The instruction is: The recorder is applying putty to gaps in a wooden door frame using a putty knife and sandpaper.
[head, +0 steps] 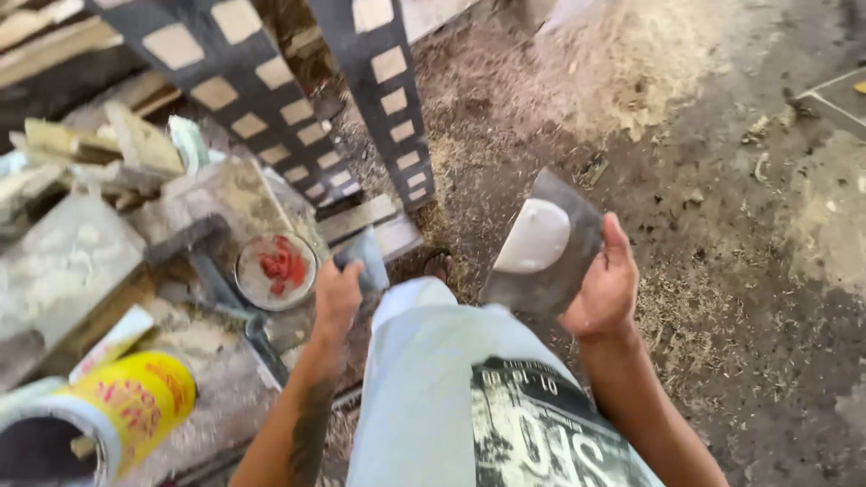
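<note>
Right hand [606, 284] raised at three o'clock, fingers closed on a grey board [543, 245], left hand [338, 293] curled around a small scraper [364, 255] at nine o'clock, round tin [275, 269] just beside

Yellow can [135, 401], hammer [194, 248], round lid [275, 269] with red, perhaps paste; sawdust floor [722, 271].

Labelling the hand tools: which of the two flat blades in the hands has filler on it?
The wide dark blade in the right hand; it carries a pale smear. The smaller scraper in the left hand looks bare.
</note>
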